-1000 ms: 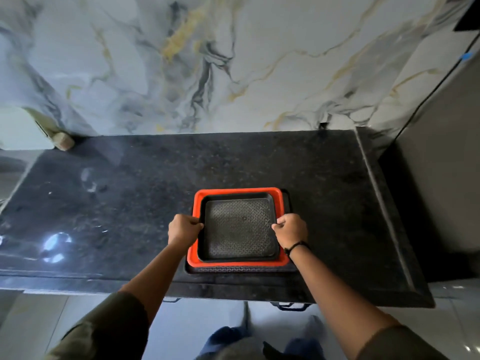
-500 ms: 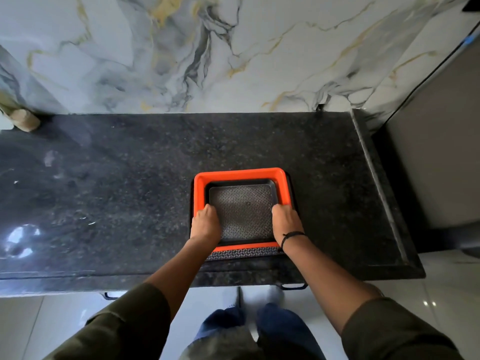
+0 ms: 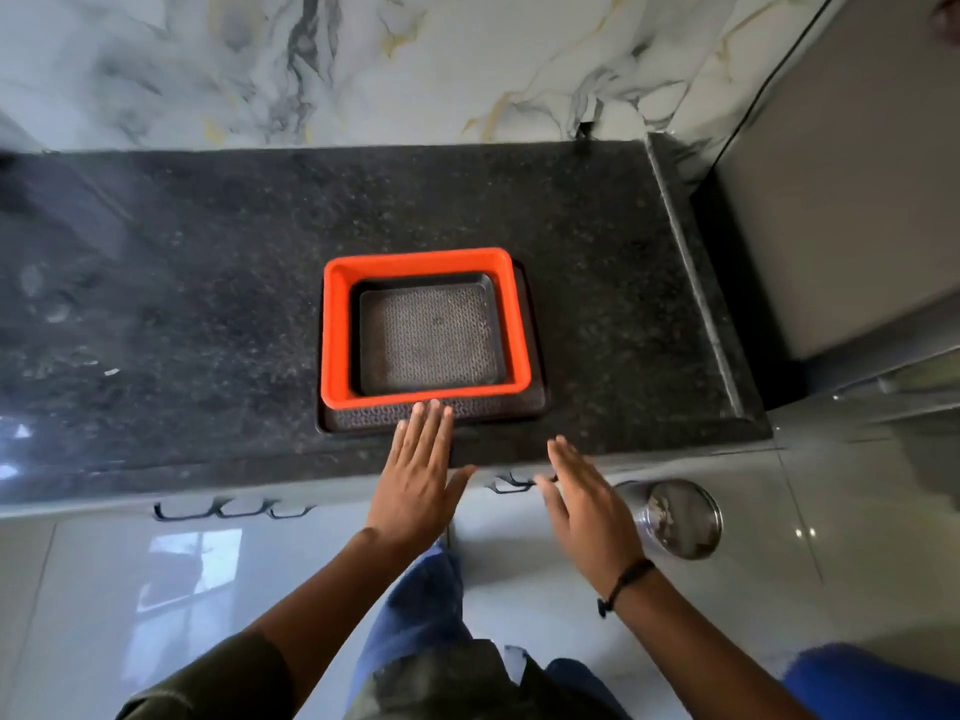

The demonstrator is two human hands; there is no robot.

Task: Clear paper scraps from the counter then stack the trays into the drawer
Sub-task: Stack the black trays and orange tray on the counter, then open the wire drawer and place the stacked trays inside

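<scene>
Three trays sit nested on the black granite counter (image 3: 208,283): a small dark patterned tray (image 3: 431,340) inside an orange tray (image 3: 335,330), which rests on a larger dark tray (image 3: 363,420). My left hand (image 3: 418,475) is flat and open, fingertips over the front rim of the bottom tray. My right hand (image 3: 587,504) is open too, hovering off the counter's front edge, right of the stack and holding nothing. Black drawer handles (image 3: 511,483) show just under the counter edge. One tiny white scrap (image 3: 111,372) lies on the counter at left.
A marble wall (image 3: 415,59) backs the counter. A raised stone lip (image 3: 691,272) ends the counter on the right, beside a grey appliance (image 3: 841,174). A steel lidded bin (image 3: 680,517) stands on the glossy floor at right. More handles (image 3: 228,510) sit lower left.
Both hands have let go of the tray stack and pulled back toward the counter's front edge, fingers spread. The view has tilted down, showing the floor and bin.
</scene>
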